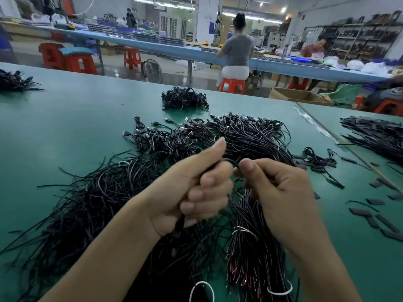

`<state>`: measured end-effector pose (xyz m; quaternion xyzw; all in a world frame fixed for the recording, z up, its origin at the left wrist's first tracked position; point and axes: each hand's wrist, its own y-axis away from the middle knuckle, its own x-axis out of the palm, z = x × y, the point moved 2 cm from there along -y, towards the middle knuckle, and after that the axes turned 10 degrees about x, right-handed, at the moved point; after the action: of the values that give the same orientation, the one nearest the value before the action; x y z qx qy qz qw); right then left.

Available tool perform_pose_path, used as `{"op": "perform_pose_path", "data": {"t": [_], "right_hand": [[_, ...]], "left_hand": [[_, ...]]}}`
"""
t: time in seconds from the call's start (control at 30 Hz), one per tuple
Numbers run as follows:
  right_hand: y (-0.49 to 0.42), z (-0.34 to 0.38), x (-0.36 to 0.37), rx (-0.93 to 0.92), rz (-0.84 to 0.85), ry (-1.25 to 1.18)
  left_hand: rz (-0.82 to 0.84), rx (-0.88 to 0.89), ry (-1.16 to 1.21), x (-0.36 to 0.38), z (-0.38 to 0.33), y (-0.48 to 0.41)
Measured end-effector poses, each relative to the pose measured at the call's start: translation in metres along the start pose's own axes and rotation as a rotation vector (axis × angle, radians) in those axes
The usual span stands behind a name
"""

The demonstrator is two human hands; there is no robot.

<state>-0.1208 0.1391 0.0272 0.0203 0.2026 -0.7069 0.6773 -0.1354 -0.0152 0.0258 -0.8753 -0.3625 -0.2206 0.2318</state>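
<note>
My left hand point(196, 186) is curled into a fist round a thin black cable point(226, 160), thumb pointing up. My right hand point(277, 188) pinches the same cable a little to the right, fingers curled, thumb on top. The cable arcs between the two hands and hangs out below the left fist. Under both hands lies a big loose pile of black cables point(98, 203) on the green table point(65, 127). A bundle of cables with red ends point(250, 258), tied with white bands, lies below my right hand.
More cables with USB plugs point(239, 131) lie beyond my hands, and a small heap point(185, 99) further back. Flat black sleeve pieces point(379, 216) are scattered at right, beside another pile point(377, 136). People sit at a long bench in the background.
</note>
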Motion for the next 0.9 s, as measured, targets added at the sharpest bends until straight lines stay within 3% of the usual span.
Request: {"op": "perform_pose_path", "data": {"t": [0.1,0.23,0.3,0.4,0.5,0.67,0.8,0.9], "right_hand": [[0.001,-0.003,0.011,0.056,0.114,0.176],[0.008,-0.003,0.022,0.123,0.307,0.346],[0.01,-0.002,0.023,0.135,0.355,0.369],[0.011,0.003,0.02,0.072,0.334,0.39],[0.009,0.005,0.011,-0.026,0.265,0.39],[0.003,0.001,-0.008,-0.092,0.179,0.188],[0.0,-0.003,-0.008,-0.07,0.15,-0.081],[-0.001,-0.007,-0.004,-0.01,0.276,-0.186]], "left_hand": [[-0.126,0.166,0.193,-0.001,-0.004,-0.006],[-0.419,0.455,0.116,-0.012,-0.003,-0.011],[-0.43,0.534,-0.086,-0.018,-0.001,-0.011],[-0.525,0.538,-0.723,-0.024,0.009,-0.01],[-0.417,0.371,-1.081,-0.02,0.018,-0.01],[-0.215,-0.011,-0.957,-0.011,0.023,-0.006],[-0.06,-0.105,-0.624,-0.008,0.017,0.0],[0.016,-0.145,-0.421,-0.008,0.012,0.005]]}}
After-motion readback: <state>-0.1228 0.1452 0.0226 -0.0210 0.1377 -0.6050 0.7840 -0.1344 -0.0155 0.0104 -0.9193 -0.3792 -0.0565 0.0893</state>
